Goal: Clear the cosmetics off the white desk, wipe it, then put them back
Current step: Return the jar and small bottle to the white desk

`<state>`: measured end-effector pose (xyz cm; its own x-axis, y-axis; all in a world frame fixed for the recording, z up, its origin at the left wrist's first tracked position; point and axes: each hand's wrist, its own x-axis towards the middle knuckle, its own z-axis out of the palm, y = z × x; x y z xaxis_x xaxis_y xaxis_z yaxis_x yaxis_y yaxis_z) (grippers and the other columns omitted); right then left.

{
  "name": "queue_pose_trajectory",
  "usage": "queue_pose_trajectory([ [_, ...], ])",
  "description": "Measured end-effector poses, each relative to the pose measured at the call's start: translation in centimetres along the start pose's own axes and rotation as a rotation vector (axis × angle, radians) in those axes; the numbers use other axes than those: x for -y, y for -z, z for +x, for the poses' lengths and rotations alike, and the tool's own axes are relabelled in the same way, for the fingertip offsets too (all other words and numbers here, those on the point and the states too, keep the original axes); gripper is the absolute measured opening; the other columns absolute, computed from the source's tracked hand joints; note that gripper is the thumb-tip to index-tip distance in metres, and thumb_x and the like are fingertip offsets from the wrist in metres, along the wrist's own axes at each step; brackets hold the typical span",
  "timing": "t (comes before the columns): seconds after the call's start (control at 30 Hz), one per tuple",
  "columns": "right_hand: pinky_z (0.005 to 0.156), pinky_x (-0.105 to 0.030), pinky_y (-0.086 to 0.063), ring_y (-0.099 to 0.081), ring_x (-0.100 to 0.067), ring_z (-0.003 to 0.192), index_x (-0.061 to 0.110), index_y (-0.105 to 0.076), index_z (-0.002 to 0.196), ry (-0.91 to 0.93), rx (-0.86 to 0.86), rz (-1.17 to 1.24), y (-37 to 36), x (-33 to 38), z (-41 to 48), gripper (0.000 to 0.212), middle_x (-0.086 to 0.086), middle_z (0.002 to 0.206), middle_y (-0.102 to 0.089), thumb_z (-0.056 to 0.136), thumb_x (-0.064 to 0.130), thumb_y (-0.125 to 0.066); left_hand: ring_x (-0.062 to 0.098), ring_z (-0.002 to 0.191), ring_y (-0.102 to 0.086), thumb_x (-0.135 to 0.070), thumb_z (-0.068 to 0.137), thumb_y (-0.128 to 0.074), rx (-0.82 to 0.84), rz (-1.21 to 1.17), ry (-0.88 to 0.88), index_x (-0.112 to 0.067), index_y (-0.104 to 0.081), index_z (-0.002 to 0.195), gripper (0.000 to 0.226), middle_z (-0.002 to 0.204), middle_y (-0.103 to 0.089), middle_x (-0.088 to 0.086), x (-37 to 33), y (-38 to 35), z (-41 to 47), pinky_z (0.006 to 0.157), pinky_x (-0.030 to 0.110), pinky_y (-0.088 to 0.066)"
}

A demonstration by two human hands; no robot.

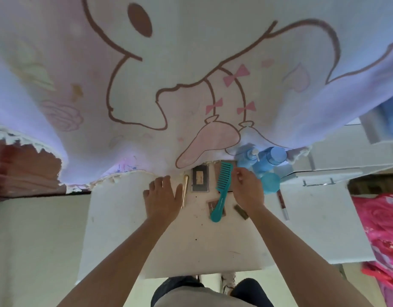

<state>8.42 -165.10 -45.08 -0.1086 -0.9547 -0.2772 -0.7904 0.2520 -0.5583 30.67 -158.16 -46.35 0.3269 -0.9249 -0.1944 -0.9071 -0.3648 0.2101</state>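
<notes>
Left hand point(163, 196) flat, fingers spread, on white desk point(115, 229) beside gold tube point(185, 191). Right hand point(247, 189), fingers curled, between teal comb point(222, 187) and blue bottles point(264, 160) at the far edge; its hold cannot be told. Open desktop lies toward the near edge.

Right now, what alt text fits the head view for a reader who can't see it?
A person's left hand lies flat on a white desk while the right hand sits between a teal comb and blue bottles. A gold tube and dark palette lie between the hands, below a hanging cartoon-print cloth.
</notes>
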Motion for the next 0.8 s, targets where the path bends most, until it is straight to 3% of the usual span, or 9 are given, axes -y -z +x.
queue_pose_trajectory([
  [0.1, 0.058, -0.025, -0.049, -0.060, -0.012, 0.074, 0.028, -0.054, 0.095, 0.241, 0.005, -0.105, 2.0, 2.2, -0.8, 0.024, 0.004, 0.084, -0.057, 0.104, 0.038, -0.034, 0.031, 0.119, -0.054, -0.053, 0.095, -0.032, -0.188, 0.004, 0.013, -0.013, -0.054, 0.127, 0.056, 0.130, -0.059, 0.011, 0.4, 4.1, -1.6, 0.093, 0.048, -0.047],
  [0.27, 0.081, -0.040, -0.054, -0.058, -0.021, 0.101, 0.023, -0.054, 0.126, 0.672, -0.075, -0.053, 1.5, 6.1, -3.4, 0.031, -0.003, 0.119, -0.059, 0.102, 0.038, -0.041, 0.036, 0.129, -0.048, -0.046, 0.097, -0.041, -0.507, 0.044, 0.152, -0.010, -0.052, 0.134, 0.052, 0.140, -0.051, 0.017, 2.7, 9.3, -8.5, 0.101, 0.053, -0.041],
  [0.37, 0.094, -0.047, -0.048, -0.050, -0.029, 0.120, 0.021, -0.051, 0.136, 0.833, -0.028, 0.007, -1.4, 8.4, -6.9, 0.039, -0.008, 0.136, -0.052, 0.101, 0.038, -0.044, 0.032, 0.134, -0.043, -0.051, 0.098, -0.032, -0.505, 0.043, 0.336, -0.014, -0.049, 0.137, 0.056, 0.145, -0.047, 0.012, 5.5, 10.3, -15.0, 0.105, 0.051, -0.036],
  [0.53, 0.107, -0.042, -0.038, -0.040, -0.025, 0.135, 0.018, -0.046, 0.143, 1.017, 0.167, 0.065, -6.6, 12.4, -15.8, 0.051, -0.008, 0.148, -0.045, 0.100, 0.045, -0.037, 0.030, 0.145, -0.026, -0.054, 0.101, -0.025, -0.430, 0.109, 0.591, -0.019, -0.035, 0.148, 0.060, 0.157, -0.030, 0.011, 11.4, 11.8, -26.8, 0.116, 0.051, -0.024],
  [0.7, 0.102, -0.043, -0.042, -0.046, -0.028, 0.129, 0.014, -0.054, 0.135, 1.290, 0.306, 0.131, -10.4, 17.9, -27.9, 0.049, -0.011, 0.140, -0.051, 0.099, 0.043, -0.037, 0.032, 0.144, -0.027, -0.053, 0.100, -0.026, -0.613, 0.101, 0.811, -0.017, -0.037, 0.146, 0.059, 0.156, -0.032, 0.012, 18.0, 15.4, -38.0, 0.115, 0.054, -0.025],
  [0.8, 0.109, -0.045, -0.037, -0.043, -0.027, 0.133, 0.015, -0.056, 0.132, 1.410, 0.399, 0.129, -13.6, 21.1, -36.5, 0.047, -0.010, 0.141, -0.050, 0.100, 0.044, -0.037, 0.031, 0.145, -0.026, -0.053, 0.099, -0.027, -0.705, 0.086, 0.927, -0.018, -0.038, 0.146, 0.060, 0.156, -0.032, 0.012, 22.5, 16.5, -45.4, 0.114, 0.054, -0.027],
])
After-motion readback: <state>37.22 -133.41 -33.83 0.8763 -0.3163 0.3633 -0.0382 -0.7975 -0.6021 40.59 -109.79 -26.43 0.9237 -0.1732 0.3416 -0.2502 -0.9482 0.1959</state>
